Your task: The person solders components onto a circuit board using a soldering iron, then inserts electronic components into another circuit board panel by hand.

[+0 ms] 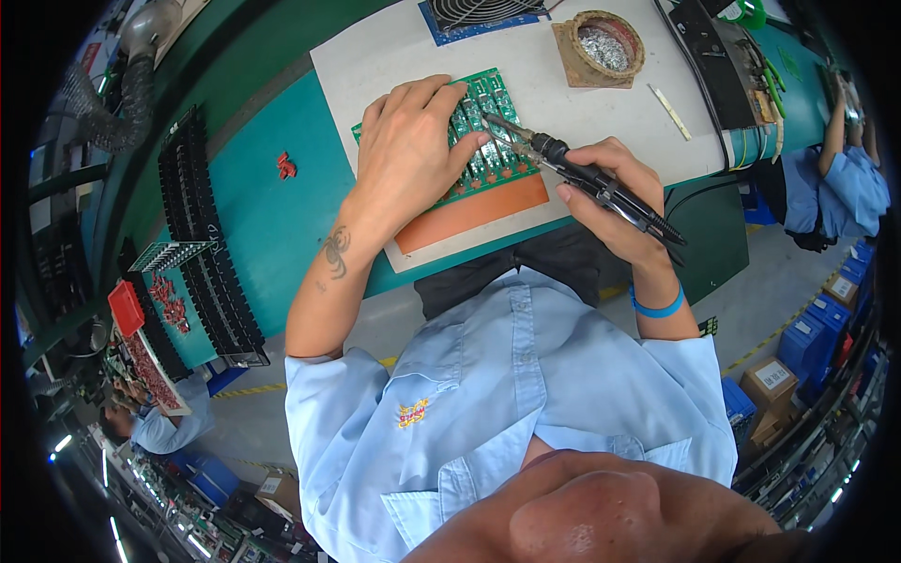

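My left hand [408,141] lies over the left part of a green circuit board panel [488,94], fingers stretched toward its far edge and thumb apart. The panel carries rows of small parts. In my right hand [619,192] is a black soldering iron [587,174], gripped by its handle. Two slim prongs at its front reach over the panel, close to my left thumb. Whether they touch a joint is too small to tell. An orange-brown strip [469,218] lies along the panel's near side, on a pale work sheet [361,61].
A round brown pot [610,47] with silvery scraps stands at the far right, near a white stick [668,111]. Red parts [286,166] lie on the green mat. Black slotted racks [192,197] and a red tray [126,308] stand left. A fan [479,11] sits at the back.
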